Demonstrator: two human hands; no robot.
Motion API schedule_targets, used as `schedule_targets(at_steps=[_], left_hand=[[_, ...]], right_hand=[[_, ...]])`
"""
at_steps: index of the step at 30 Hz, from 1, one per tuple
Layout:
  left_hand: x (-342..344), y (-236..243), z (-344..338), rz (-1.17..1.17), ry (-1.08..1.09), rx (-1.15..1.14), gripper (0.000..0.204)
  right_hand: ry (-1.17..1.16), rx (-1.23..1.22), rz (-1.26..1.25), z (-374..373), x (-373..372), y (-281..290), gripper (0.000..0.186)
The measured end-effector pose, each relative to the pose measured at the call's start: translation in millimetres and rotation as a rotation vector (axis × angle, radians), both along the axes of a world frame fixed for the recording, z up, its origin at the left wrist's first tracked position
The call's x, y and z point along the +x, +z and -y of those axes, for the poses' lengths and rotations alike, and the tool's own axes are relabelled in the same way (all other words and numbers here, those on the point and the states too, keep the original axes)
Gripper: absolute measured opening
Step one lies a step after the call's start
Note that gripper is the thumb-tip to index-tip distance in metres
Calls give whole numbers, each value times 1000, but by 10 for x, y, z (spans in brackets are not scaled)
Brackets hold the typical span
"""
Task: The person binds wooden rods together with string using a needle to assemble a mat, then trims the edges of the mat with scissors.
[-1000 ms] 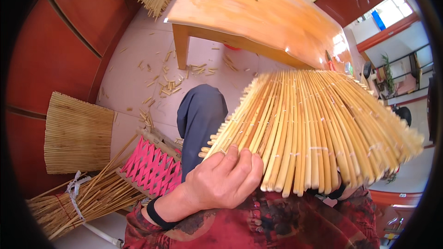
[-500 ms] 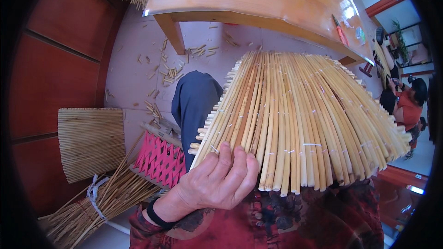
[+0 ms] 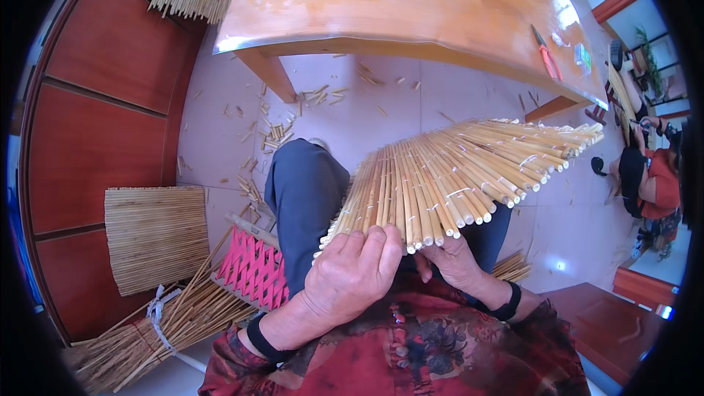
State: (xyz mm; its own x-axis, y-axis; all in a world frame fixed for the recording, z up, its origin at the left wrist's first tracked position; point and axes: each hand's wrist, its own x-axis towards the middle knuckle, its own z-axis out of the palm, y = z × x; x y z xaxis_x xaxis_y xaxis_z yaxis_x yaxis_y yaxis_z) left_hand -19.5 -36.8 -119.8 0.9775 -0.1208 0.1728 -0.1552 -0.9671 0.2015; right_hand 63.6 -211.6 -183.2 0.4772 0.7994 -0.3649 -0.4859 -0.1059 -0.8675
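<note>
A mat of thin pale reed sticks (image 3: 433,183), tied with white thread, is held over my lap, its cut ends fanned toward me. My left hand (image 3: 356,268) is closed on its near left edge, fingertips curled over the sticks. Beside it, my right hand (image 3: 451,264) grips the same near edge from below. The mat hides part of its fingers. The mat's right side rises and bends away from me.
Ahead stands a wooden table (image 3: 352,0) with red-handled pliers (image 3: 546,59) on it. Cut stick pieces (image 3: 279,132) litter the floor. At left are another mat (image 3: 155,238), a tied reed bundle (image 3: 172,330) and a stool with pink webbing (image 3: 253,268). Another person (image 3: 656,183) sits at far right.
The mat has tilted and dropped at its far side, so its near stick ends now show. My right hand has come into view under the near edge; my left hand keeps its grip.
</note>
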Motion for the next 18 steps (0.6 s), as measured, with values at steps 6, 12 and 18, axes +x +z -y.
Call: schedule_targets(at_steps=[6, 12, 18], left_hand=[[176, -10, 113, -73, -24, 56, 33], [309, 0, 205, -156, -50, 58, 34], [387, -25, 168, -105, -100, 121, 27]], right_hand=[[-29, -143, 132, 124, 39, -132, 17], [-255, -106, 57, 224, -15, -306, 16], [-157, -113, 382, 238, 73, -300, 31]])
